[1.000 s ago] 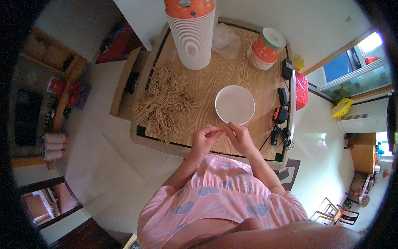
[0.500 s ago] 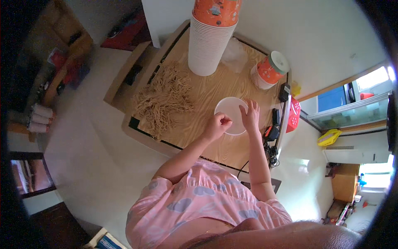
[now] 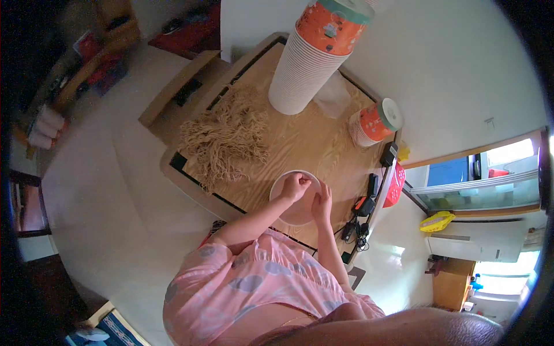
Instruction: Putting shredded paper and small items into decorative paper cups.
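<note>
A round white tub [image 3: 295, 215] stands at the near side of the wooden table, its open mouth facing up. Above its inside, my left hand [image 3: 295, 187] is closed in a pinch; whatever is between the fingertips is too small to make out. My right hand [image 3: 322, 204] grips the tub's right rim, thumb on the inner side. A loose pile of tan, crinkled strands [image 3: 228, 138] lies to the left of the tub. Behind it rises a tall leaning stack of white paper tubs [image 3: 306, 72], with orange printed tubs [image 3: 332, 29] at its top.
A shorter stack of orange tubs [image 3: 375, 121] stands at the table's far right. Along the right edge lie black adapters [image 3: 373, 184] and cables [image 3: 360, 233], with a red basket [image 3: 395, 185] just beyond. A clear plastic bag [image 3: 333, 97] sits behind the tall stack.
The tub now sits lower and further left in view, with both hands around it. The whole scene has shifted as my head turned. My left hand stays pinched over the tub.
</note>
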The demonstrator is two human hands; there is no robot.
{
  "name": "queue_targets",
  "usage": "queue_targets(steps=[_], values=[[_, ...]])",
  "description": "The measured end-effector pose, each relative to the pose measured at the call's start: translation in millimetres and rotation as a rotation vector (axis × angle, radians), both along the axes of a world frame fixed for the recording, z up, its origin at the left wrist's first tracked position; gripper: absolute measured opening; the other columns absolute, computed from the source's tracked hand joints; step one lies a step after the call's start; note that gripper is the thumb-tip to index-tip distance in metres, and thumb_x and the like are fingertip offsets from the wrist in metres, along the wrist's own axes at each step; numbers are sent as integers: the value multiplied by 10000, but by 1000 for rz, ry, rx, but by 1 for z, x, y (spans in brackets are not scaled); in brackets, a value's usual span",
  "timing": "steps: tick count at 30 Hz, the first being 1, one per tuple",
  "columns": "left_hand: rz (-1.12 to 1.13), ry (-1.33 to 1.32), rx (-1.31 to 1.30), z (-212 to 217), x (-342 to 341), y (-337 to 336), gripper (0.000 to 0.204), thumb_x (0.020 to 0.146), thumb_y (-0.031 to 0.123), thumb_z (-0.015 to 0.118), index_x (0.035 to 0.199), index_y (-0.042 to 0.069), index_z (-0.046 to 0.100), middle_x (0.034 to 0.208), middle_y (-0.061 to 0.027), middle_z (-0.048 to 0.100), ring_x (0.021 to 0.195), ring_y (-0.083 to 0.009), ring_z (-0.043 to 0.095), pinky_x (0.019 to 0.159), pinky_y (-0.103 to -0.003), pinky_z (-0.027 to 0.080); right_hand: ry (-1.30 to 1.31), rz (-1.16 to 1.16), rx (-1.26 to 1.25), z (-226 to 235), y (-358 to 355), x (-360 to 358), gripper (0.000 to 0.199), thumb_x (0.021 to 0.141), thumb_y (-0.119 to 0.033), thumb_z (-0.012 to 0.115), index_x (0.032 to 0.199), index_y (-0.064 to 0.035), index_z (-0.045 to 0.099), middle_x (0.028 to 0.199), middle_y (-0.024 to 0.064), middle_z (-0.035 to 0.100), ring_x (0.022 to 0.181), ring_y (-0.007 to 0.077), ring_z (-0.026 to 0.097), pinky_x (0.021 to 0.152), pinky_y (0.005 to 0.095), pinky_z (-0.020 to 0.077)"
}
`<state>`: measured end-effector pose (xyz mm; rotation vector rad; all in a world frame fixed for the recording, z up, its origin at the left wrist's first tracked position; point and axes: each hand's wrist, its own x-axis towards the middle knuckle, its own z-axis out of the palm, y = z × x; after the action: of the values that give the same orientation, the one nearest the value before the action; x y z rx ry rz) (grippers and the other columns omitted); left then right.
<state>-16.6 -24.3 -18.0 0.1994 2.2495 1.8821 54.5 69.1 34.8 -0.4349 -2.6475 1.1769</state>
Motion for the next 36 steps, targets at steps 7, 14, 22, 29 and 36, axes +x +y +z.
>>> queue_targets(steps=[7, 14, 22, 29, 36], values=[[52, -489, 206, -1, 1, 7, 136, 697, 130, 646, 771, 16, 653, 719, -85, 649, 658, -142, 600, 611, -277, 461, 134, -161, -274, -49, 12, 7, 555, 665, 124, 340, 1174, -59, 464, 1107, 105, 502, 1046, 225, 469, 900, 308, 363], [121, -526, 278, -6, 10, 14, 133, 705, 125, 638, 758, 4, 646, 717, -83, 646, 674, -136, 596, 617, -266, 454, 173, -201, -771, -31, -12, 11, 529, 735, 113, 372, 1220, -91, 429, 1123, 57, 496, 1047, 182, 454, 883, 286, 367], [90, -287, 61, -7, 5, 15, 208, 670, 192, 653, 755, 2, 649, 711, -129, 645, 661, -195, 625, 616, -303, 474, 139, -294, -540, -27, 8, 3, 294, 868, -153, 518, 1149, -65, 502, 1074, 33, 526, 892, 118, 495, 771, 234, 404], [92, -217, 58, -14, 7, 16, 231, 659, 237, 649, 750, 25, 655, 707, -123, 645, 669, -225, 632, 626, -326, 483, -14, -333, -810, -6, 20, -1, 268, 879, -228, 515, 1045, -26, 577, 952, 11, 585, 818, 109, 529, 729, 226, 418], [116, -249, 92, -11, 8, 16, 211, 656, 214, 659, 737, 20, 651, 691, -119, 643, 655, -212, 629, 616, -314, 480, 70, -209, -628, -24, 24, -2, 206, 859, -156, 539, 990, -6, 593, 891, 25, 607, 820, 95, 539, 725, 217, 418]])
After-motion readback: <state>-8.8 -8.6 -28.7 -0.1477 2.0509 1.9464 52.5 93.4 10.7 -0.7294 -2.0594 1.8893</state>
